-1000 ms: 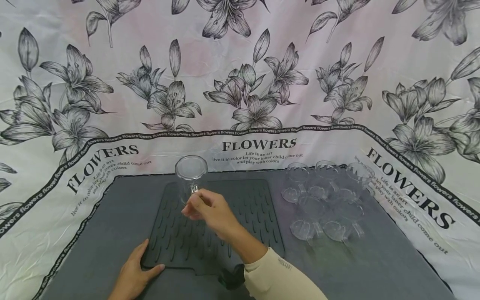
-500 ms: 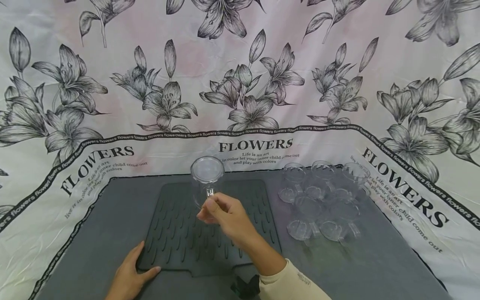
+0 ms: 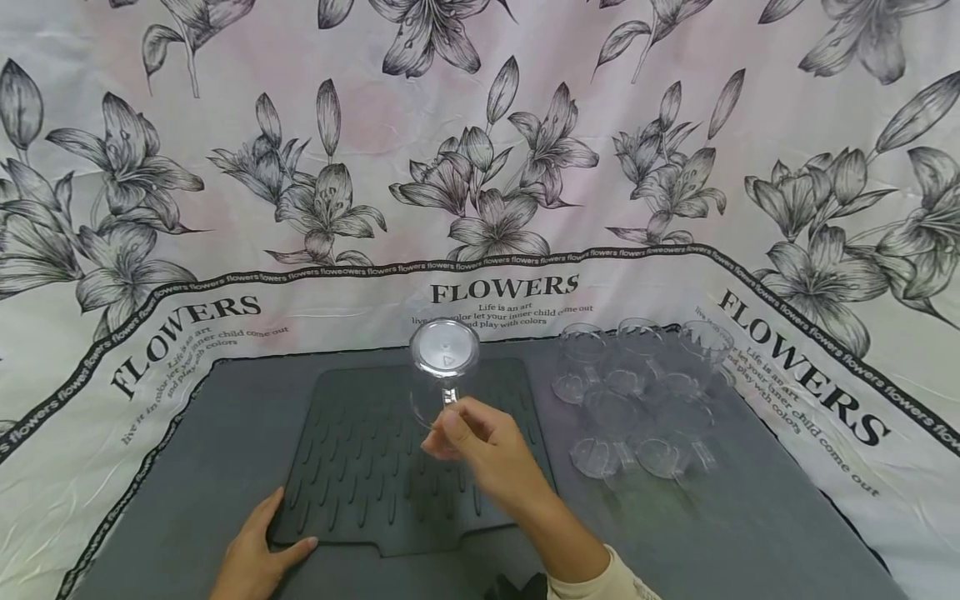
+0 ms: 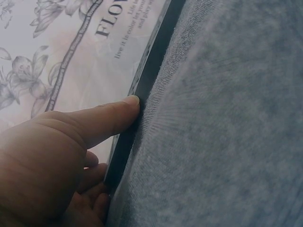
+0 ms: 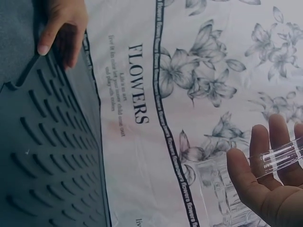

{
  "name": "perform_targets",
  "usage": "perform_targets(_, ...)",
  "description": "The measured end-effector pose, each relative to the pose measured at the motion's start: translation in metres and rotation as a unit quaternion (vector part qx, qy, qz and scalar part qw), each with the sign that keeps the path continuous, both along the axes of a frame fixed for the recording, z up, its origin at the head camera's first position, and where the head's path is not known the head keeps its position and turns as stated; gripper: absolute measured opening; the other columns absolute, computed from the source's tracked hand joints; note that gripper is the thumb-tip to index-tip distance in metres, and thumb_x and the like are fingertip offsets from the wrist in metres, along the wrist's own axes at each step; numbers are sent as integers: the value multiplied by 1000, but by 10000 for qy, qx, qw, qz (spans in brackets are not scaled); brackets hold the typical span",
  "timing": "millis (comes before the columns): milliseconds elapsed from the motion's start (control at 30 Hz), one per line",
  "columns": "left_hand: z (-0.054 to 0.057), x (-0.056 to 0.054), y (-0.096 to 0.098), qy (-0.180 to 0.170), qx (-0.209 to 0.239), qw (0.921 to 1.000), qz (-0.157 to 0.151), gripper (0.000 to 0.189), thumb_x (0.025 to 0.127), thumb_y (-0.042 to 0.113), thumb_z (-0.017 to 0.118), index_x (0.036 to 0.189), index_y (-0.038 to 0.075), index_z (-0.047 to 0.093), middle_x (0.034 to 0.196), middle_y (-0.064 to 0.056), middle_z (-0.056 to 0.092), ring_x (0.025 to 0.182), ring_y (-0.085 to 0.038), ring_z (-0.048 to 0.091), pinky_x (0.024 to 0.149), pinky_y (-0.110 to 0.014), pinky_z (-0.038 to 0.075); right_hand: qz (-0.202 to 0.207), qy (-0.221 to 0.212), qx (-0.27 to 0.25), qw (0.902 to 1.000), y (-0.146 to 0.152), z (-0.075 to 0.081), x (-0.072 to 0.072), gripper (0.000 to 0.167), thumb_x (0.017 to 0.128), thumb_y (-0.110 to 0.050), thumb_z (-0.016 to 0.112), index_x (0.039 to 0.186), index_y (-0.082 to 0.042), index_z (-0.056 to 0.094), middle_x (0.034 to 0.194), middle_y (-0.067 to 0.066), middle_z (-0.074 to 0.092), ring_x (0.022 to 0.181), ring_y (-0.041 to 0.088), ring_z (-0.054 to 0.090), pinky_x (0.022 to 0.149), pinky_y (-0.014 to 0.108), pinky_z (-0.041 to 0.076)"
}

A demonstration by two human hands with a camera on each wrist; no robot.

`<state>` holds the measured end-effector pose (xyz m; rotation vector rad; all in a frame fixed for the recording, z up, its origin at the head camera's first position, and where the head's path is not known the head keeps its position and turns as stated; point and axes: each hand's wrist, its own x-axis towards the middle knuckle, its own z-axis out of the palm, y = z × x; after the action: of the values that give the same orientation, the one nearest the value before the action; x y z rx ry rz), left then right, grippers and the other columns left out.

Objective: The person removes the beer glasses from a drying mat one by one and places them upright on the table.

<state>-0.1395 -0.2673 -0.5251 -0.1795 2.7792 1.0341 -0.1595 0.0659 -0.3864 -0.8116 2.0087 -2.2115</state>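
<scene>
My right hand (image 3: 487, 446) pinches the handle (image 5: 279, 158) of a clear mug (image 3: 445, 348) over the far half of a dark ridged drying mat (image 3: 360, 483). The mug's round end faces up and carries a small triangle mark; its lower part is faint against the mat. In the right wrist view the mug's see-through wall (image 5: 220, 196) shows beyond the fingers. My left hand (image 3: 255, 550) rests at the mat's near left corner, thumb on the near edge and fingers along the left side. The left wrist view shows the thumb (image 4: 106, 120) against the dark edge.
Several clear mugs (image 3: 603, 454) stand close together on the grey cloth (image 3: 757, 533) to the right of the mat. A white flower-printed sheet (image 3: 360, 300) rises behind and at both sides. Something black (image 3: 517, 587) shows by my right sleeve at the bottom.
The right hand has carried the mug rightward across the mat and slightly nearer. My left hand stays at the mat's corner; the head view has shifted a little.
</scene>
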Motion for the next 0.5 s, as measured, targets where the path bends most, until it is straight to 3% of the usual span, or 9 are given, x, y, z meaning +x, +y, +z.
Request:
perform_targets(233,2,-1,0,-80,-47,9999,58,115,75,56,77,148,-11,18,145,-40,20,130,-58,22,99,-67,28,-46,-106,-34,9999,16,-2,10,25,104,-18,47,100,2,60,95,18,64,95,32,63,88,44,51)
perform_targets(500,5,0,2,-93,-7,9999,78,118,73,58,77,148,-11,17,146,-40,18,130,-58,20,100,-68,26,-302,150,-71,9994,32,-8,15,22,104,-14,46,98,3,59,90,20,62,90,31,63,85,47,52)
